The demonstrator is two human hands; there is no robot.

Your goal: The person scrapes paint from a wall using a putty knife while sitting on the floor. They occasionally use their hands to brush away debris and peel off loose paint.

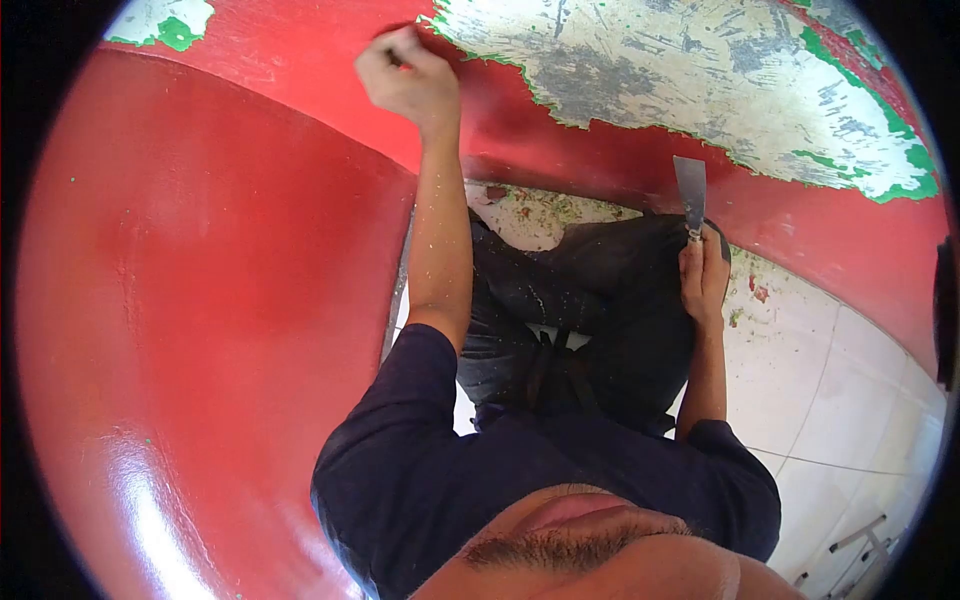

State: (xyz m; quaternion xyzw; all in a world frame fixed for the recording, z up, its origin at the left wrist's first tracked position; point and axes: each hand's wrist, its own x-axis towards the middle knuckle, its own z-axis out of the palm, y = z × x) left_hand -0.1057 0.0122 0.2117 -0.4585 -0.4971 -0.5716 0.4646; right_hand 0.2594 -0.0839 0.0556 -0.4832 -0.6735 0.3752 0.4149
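My left hand (412, 82) is raised against the red wall, just left of the edge of a large bare patch (640, 70). Its fingers are curled together and slightly blurred; whatever may be between them cannot be made out. My right hand (706, 272) is closed around the handle of a scraper (691, 190) by my right knee. The metal blade points up toward the wall, a little below the patch's lower edge. Ragged green paint borders the whitish, grey-streaked patch, with red paint (600, 150) around it.
Another red wall (220, 250) stands at the left, meeting the first in a corner. Green and red paint flakes (540, 208) lie on the white tiled floor (830, 380). A smaller bare patch (160, 20) shows at the upper left. A metal frame (870, 545) stands at the lower right.
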